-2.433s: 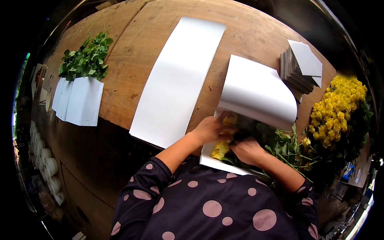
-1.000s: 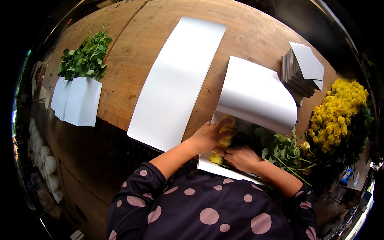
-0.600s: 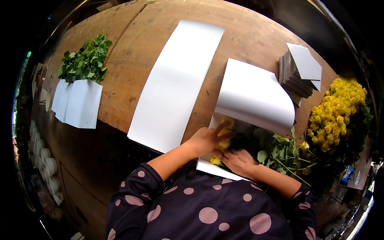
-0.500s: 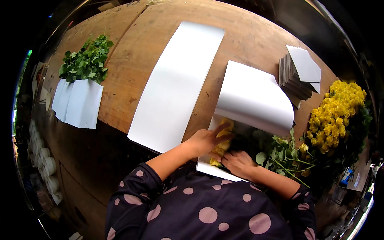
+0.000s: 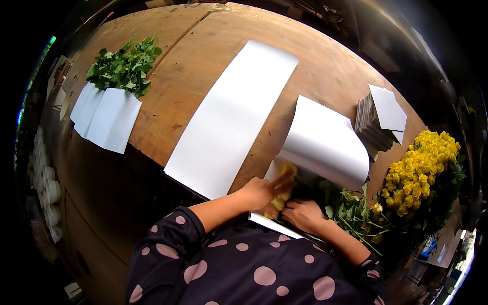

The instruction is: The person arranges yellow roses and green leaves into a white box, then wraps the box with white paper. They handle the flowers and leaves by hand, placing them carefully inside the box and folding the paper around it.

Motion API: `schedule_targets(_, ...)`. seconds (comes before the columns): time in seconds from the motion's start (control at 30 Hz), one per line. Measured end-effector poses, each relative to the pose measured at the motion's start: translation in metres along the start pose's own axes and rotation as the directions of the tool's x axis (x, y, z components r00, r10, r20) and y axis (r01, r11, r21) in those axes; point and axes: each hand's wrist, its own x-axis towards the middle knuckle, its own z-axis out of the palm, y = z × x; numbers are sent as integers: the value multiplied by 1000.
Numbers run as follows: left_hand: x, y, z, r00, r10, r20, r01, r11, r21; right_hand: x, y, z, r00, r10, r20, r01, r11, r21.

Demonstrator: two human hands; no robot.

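Directly in front of me, a short row of yellow roses lies on a white sheet with its far part curled up. My left hand reaches over the blooms from the left, fingers along their far side and thumb low at the near side, closed round them. Just right of the blooms, my right hand rests with curled fingers against the roses; its fingertips are partly hidden. Green leaves and stems stretch rightward from under the curled sheet, partly in its shadow.
A long pile of white sheets lies left of my work. A leafy bunch in white wrapping overhangs the table's left edge. A stack of cards stands at the right, beyond a big heap of yellow roses. The wooden table extends behind.
The whole view has shifted and tilted slightly with my head. My two hands stay at the same roses, with only small finger movement. The sheet remains curled.
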Motion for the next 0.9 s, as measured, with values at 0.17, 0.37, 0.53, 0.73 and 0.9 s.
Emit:
schedule_targets(0.17, -2, -2, 3, 1000, 4, 5, -4, 1000, -4, 6, 12, -41, 771, 245, -588, -279, 960, 34)
schedule_targets(0.37, -7, -6, 2, 1000, 23, -18, -25, 992, -127, -16, 32, -80, 314, 411, -856, -597, 786, 158)
schedule_targets(0.53, -4, -9, 6, 995, 68, -66, -74, 993, -95, -52, 115, -84, 317, 794, -518, -79, 567, 820)
schedule_targets(0.73, -3, -15, 19, 997, 64, -44, -67, 995, -74, -82, 101, -107, 460, 391, -797, 849, 70, 524)
schedule_targets(0.9, -5, -3, -11, 959, -75, 273, 102, 991, -84, -36, 31, -129, 955, 145, -260, 153, 509, 847)
